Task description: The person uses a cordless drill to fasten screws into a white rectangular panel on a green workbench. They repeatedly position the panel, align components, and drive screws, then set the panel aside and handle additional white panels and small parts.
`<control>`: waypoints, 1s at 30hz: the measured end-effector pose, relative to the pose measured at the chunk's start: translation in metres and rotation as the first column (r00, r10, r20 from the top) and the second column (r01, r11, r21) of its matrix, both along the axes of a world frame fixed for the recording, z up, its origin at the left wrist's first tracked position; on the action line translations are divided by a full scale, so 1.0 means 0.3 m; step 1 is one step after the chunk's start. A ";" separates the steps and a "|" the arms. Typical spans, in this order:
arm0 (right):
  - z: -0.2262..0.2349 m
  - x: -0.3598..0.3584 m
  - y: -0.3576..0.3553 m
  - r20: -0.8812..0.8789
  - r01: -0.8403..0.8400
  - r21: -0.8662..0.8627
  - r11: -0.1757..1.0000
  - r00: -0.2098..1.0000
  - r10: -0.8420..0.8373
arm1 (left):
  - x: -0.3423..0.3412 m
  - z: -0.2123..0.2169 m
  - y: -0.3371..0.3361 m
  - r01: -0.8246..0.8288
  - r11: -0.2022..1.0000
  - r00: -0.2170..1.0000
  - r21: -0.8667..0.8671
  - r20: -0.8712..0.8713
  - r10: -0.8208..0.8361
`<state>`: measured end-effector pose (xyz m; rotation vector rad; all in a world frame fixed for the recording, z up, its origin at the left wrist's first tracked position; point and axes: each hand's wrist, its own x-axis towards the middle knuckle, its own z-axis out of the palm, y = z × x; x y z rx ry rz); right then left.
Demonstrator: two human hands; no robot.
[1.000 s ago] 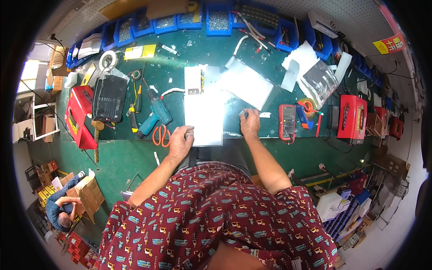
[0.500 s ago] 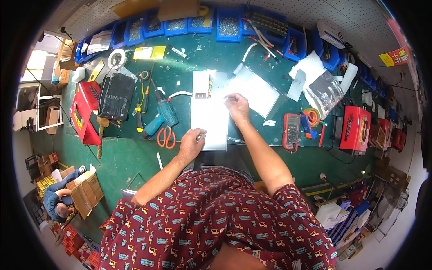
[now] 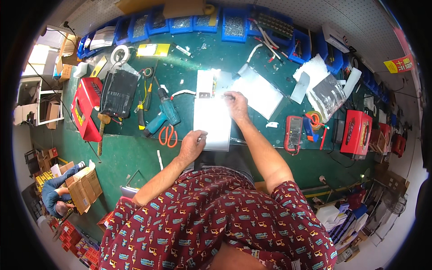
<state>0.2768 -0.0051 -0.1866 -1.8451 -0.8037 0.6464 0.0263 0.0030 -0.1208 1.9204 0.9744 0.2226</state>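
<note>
A glossy white panel (image 3: 211, 128) lies in front of me, its near end at the table's front edge and strong glare across its upper half. At its far end is a white housing (image 3: 204, 83) with a dark socket and exposed electronic parts. My left hand (image 3: 193, 145) is closed at the panel's lower left edge, fingertips curled onto it. Farther up, at the right edge, my right hand (image 3: 237, 105) makes a pinch; glare hides what lies between its fingertips. To the right of that hand, a white sheet (image 3: 261, 92) lies tilted on the table.
Left of the panel lie a teal drill (image 3: 165, 112), orange-handled scissors (image 3: 168, 136) and a black block (image 3: 118, 93). On the right are a red multimeter (image 3: 293, 132) and a red case (image 3: 356, 132). Blue bins (image 3: 234, 24) line the back. A person (image 3: 56, 198) crouches at far left.
The whole view has shifted slightly, so the table's things sit a little farther right. Both hands keep nearly the same places on the panel.
</note>
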 end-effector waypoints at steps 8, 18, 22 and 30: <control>0.013 0.005 -0.008 0.118 -0.055 -0.016 0.998 0.991 0.056 | -0.010 -0.006 0.009 0.000 1.000 1.000 0.016 0.021 -0.001; 0.068 0.008 -0.006 0.054 -0.021 -0.093 0.995 0.998 0.027 | -0.014 0.006 0.011 0.026 1.000 1.000 0.007 -0.015 -0.026; 0.033 0.022 -0.012 0.165 -0.081 -0.056 0.995 0.982 0.089 | -0.012 0.005 0.011 0.034 0.999 0.999 0.006 -0.016 -0.034; 0.057 0.020 -0.014 0.199 -0.124 -0.080 0.989 0.970 0.138 | -0.003 0.011 0.013 0.047 0.999 0.999 0.012 -0.027 -0.046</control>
